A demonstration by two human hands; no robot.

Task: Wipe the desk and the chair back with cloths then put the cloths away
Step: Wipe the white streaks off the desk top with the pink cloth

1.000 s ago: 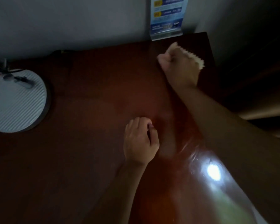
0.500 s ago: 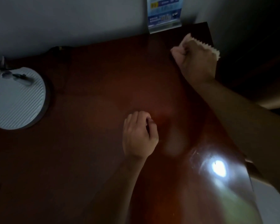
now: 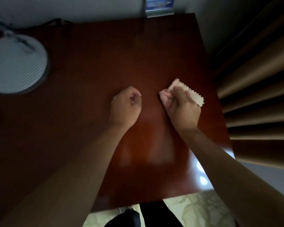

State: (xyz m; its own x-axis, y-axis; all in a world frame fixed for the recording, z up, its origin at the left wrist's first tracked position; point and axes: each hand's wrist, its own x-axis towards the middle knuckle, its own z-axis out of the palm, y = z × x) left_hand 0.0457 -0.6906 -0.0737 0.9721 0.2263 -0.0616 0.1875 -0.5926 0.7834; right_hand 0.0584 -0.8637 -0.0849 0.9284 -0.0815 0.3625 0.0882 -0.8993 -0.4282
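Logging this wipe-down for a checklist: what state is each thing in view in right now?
cloth: bunched, gripped in the right hand, on the desk
right hand: curled around the cloth
left hand: curled, resting on the desk, nothing visible in it
desk: glossy, bare around the hands

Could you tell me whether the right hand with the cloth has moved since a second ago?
Yes. The right hand, gripping the cloth, has drawn back from the blue sign toward the desk's near edge.

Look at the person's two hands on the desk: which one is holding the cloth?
The right hand grips the pale, zigzag-edged cloth against the desk. The left hand rests beside it, fingers curled, holding nothing visible.
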